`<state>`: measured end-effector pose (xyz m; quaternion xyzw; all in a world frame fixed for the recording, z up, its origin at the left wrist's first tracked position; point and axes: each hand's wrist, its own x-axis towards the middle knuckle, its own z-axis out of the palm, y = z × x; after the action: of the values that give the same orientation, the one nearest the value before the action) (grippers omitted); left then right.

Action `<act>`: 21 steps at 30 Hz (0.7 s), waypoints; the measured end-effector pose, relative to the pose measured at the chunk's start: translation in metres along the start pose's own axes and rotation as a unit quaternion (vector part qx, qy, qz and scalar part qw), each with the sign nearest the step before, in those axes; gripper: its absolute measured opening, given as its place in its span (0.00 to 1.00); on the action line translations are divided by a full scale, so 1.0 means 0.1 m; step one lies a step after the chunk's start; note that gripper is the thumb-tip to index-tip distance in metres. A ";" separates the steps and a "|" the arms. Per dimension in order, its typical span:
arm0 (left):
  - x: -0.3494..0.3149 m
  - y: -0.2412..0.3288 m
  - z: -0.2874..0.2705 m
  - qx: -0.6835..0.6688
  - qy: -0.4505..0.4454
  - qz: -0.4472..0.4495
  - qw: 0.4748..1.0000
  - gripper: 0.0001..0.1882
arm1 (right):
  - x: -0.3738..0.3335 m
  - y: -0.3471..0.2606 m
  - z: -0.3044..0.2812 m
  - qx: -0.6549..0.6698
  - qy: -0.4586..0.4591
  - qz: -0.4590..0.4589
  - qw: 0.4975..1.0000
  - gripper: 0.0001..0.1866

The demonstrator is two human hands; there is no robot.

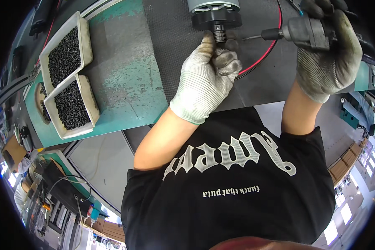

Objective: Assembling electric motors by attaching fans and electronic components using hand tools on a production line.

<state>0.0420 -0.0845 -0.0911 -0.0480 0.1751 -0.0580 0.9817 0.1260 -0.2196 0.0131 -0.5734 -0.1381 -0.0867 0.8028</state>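
At the top middle is a motor [214, 5] with a pale grey body and a black collar [216, 19]. Its threaded shaft [219, 33] points toward me. My left hand [210, 68], in a white and grey knit glove, is closed at the shaft's end, thumb on one side and curled fingers on the other; whatever small part may sit inside is hidden. My right hand [331, 66], gloved too, grips a dark power screwdriver [306, 32]. The screwdriver's thin bit [253, 37] points left toward the shaft, a short gap away from my left fingers.
Two white bins [86, 39] [93, 100] of small black screws stand at the left on a worn green tabletop [129, 87]. Beside them lies a round dish [41, 102]. A black mat [254, 89] lies under the motor, crossed by a red cable [262, 58].
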 end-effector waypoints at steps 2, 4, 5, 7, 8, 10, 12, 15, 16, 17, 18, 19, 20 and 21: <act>0.01 0.01 0.00 -0.074 -0.024 -0.030 0.996 0.12 | 0.02 0.06 0.13 0.006 -0.007 -0.021 1.000 0.23; -0.01 0.02 0.06 -0.042 0.022 -0.010 0.999 0.13 | 0.01 0.05 0.37 -0.046 0.002 -0.033 0.998 0.26; -0.02 0.02 0.07 -0.027 0.045 -0.001 0.999 0.14 | 0.03 0.06 0.43 -0.041 0.005 -0.048 0.998 0.26; 0.00 0.02 0.02 0.012 0.038 0.007 0.999 0.13 | 0.05 0.09 0.48 -0.033 0.011 -0.077 0.996 0.26; 0.01 0.02 -0.01 0.052 0.031 0.014 0.998 0.13 | 0.05 0.10 0.48 -0.034 0.011 -0.076 0.996 0.26; 0.00 0.01 -0.01 0.093 0.025 0.024 0.995 0.12 | 0.06 0.14 0.47 -0.045 -0.014 -0.091 0.995 0.25; -0.02 -0.03 0.11 0.154 0.076 0.059 0.983 0.12 | 0.06 0.20 0.47 -0.054 -0.038 -0.105 0.992 0.25; -0.01 -0.05 0.09 0.196 0.087 0.082 0.973 0.13 | 0.02 0.28 0.43 -0.067 -0.074 -0.125 0.987 0.25; 0.00 -0.04 0.06 0.209 0.071 0.086 0.971 0.13 | 0.02 0.28 0.44 -0.066 -0.074 -0.123 0.987 0.25; 0.01 -0.04 0.05 0.222 0.055 0.091 0.969 0.13 | 0.03 0.29 0.45 -0.074 -0.080 -0.111 0.988 0.25; 0.02 -0.03 0.04 0.223 0.056 0.091 0.969 0.13 | 0.03 0.29 0.46 -0.082 -0.086 -0.099 0.988 0.25; 0.03 -0.02 0.04 0.239 0.052 0.097 0.965 0.14 | 0.03 0.29 0.47 -0.090 -0.092 -0.087 0.988 0.25; 0.03 -0.01 0.04 0.256 0.047 0.103 0.960 0.14 | 0.03 0.29 0.47 -0.097 -0.099 -0.076 0.988 0.25; 0.04 -0.01 0.04 0.273 0.042 0.109 0.955 0.15 | 0.02 0.28 0.47 -0.103 -0.106 -0.065 0.987 0.26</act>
<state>0.0465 -0.0860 -0.0887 0.2434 0.1982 0.0022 0.9494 0.1307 -0.1658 0.0035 -0.6485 -0.2494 -0.0915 0.7133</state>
